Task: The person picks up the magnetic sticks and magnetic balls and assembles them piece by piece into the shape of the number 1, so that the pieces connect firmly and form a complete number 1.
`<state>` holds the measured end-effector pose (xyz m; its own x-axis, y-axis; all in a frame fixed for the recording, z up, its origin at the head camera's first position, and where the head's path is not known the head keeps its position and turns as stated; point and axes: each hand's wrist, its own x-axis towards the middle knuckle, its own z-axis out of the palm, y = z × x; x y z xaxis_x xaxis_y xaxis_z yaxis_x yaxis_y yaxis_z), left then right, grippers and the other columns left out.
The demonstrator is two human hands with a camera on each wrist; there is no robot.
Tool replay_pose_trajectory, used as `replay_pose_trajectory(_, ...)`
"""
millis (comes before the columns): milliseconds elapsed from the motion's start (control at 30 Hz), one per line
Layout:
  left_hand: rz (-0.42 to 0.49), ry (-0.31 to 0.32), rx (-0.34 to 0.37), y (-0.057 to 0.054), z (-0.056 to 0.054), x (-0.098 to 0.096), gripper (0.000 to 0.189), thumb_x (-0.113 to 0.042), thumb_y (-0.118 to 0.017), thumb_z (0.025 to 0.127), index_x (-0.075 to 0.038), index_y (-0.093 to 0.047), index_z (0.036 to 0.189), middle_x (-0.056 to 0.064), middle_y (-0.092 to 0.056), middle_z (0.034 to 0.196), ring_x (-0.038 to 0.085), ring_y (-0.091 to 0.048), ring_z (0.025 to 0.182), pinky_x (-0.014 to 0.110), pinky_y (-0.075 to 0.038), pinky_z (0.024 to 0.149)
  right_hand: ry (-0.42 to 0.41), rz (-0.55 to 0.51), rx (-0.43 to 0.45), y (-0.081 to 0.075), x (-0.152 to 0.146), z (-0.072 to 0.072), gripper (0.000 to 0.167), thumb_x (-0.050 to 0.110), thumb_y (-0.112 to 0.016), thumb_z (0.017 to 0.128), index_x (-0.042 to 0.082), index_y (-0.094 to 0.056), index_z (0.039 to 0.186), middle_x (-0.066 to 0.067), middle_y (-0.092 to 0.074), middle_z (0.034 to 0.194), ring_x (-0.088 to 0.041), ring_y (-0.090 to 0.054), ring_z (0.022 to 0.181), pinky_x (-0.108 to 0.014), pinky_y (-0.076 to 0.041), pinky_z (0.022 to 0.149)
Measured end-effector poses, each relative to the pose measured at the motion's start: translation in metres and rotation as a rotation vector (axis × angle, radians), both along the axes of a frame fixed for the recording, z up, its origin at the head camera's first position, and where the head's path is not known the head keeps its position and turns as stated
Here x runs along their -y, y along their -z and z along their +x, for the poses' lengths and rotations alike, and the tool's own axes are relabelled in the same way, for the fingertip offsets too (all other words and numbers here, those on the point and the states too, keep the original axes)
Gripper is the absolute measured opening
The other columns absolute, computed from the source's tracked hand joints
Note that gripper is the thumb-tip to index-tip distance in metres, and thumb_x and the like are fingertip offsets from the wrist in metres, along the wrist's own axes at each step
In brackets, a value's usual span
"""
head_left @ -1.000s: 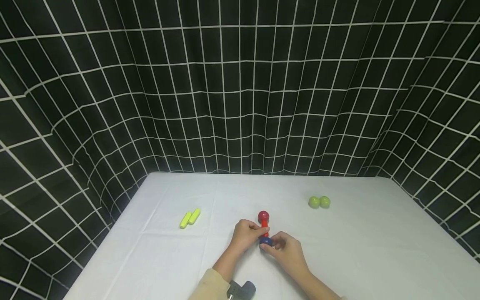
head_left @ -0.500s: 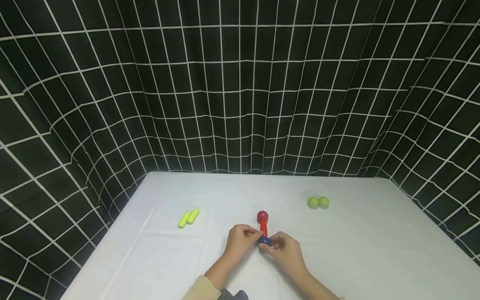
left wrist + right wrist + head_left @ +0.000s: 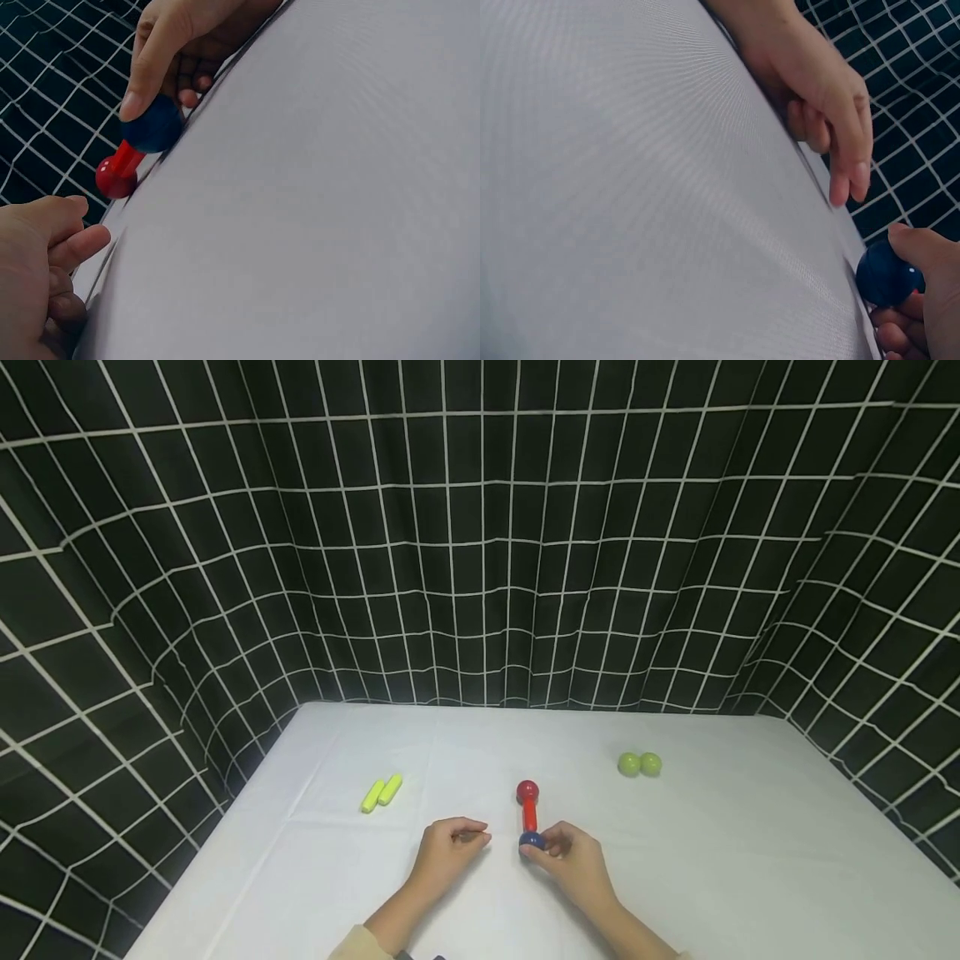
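Note:
My right hand (image 3: 573, 864) pinches a dark blue ball (image 3: 532, 841) between thumb and fingers, low at the white tabletop. Running away from that ball is a short red stick (image 3: 529, 815), and a shiny red ball (image 3: 527, 791) sits at its far end, so the three form one line. To the left, my left hand (image 3: 446, 853) holds nothing; its thumb and index finger are loosely bent, with a gap between them and the stick. The left wrist view shows the blue ball (image 3: 154, 126) under the right thumb, while the right wrist view mostly hides the red pieces.
Two yellow-green sticks (image 3: 382, 793) lie side by side at the left of the white-covered table (image 3: 315, 877). Toward the back right, two green balls (image 3: 640, 765) rest against each other. A black curtain with a white grid (image 3: 495, 568) rises behind the table.
My left hand has let go of the red stick and drawn back to the left. The right hand has stayed on the blue ball, and the red pieces keep their place.

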<state>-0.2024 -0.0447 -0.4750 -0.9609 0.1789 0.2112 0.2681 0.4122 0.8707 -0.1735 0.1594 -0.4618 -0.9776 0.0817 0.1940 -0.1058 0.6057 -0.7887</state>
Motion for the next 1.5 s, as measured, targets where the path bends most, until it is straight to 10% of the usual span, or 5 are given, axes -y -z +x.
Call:
replay_pose_trajectory(467, -0.002, -0.198, 0.029, 0.000, 0.007, 0.054, 0.018, -0.019, -0.073, 0.079, -0.007, -0.071, 0.093, 0.005, -0.071, 0.083, 0.001, -0.031, 0.041, 0.016, -0.030, 0.042, -0.004, 0.002, 0.040, 0.000, 0.001, 0.000, 0.033, 0.032, -0.079, 0.070, 0.006, -0.065, 0.084, 0.002, -0.062, 0.069, -0.004, -0.050, 0.058, -0.016, -0.041, 0.052)
replay_pose_trajectory(767, -0.130, -0.437, -0.126, -0.003, 0.009, 0.071, 0.020, -0.010, -0.071, 0.078, 0.000, -0.069, 0.095, 0.012, -0.072, 0.086, 0.026, -0.069, 0.084, 0.038, -0.053, 0.079, -0.007, 0.011, 0.021, 0.001, -0.001, 0.000, 0.029, 0.029, -0.079, 0.071, 0.007, -0.065, 0.084, 0.002, -0.063, 0.071, -0.002, -0.051, 0.058, -0.016, -0.042, 0.053)
replay_pose_trajectory(1000, -0.012, -0.459, -0.013, -0.009, 0.010, 0.077, 0.035, -0.004, -0.069, 0.080, 0.011, -0.060, 0.110, 0.029, -0.063, 0.109, 0.010, -0.055, 0.040, 0.019, -0.048, 0.043, -0.003, 0.009, 0.016, 0.002, 0.000, -0.001, 0.029, 0.029, -0.079, 0.071, 0.007, -0.065, 0.083, 0.003, -0.063, 0.071, -0.002, -0.051, 0.058, -0.016, -0.042, 0.054)
replay_pose_trajectory(1133, -0.005, -0.462, -0.005, -0.009, 0.008, 0.079, 0.042, -0.004, -0.069, 0.080, 0.015, -0.055, 0.115, 0.035, -0.056, 0.117, 0.005, -0.056, 0.042, 0.016, -0.048, 0.044, 0.002, 0.014, 0.029, 0.002, 0.000, -0.001, 0.029, 0.030, -0.079, 0.071, 0.008, -0.065, 0.083, 0.003, -0.062, 0.069, -0.003, -0.050, 0.058, -0.016, -0.041, 0.053)
replay_pose_trajectory(1500, 0.006, -0.491, 0.002, -0.004, 0.000, 0.081, 0.048, -0.002, -0.067, 0.080, 0.016, -0.050, 0.121, 0.019, -0.063, 0.074, 0.005, -0.051, 0.037, 0.019, -0.047, 0.041, -0.002, 0.004, 0.038, 0.001, -0.001, -0.002, 0.028, 0.029, -0.079, 0.071, 0.007, -0.065, 0.083, 0.003, -0.063, 0.071, -0.004, -0.051, 0.059, -0.017, -0.042, 0.054)
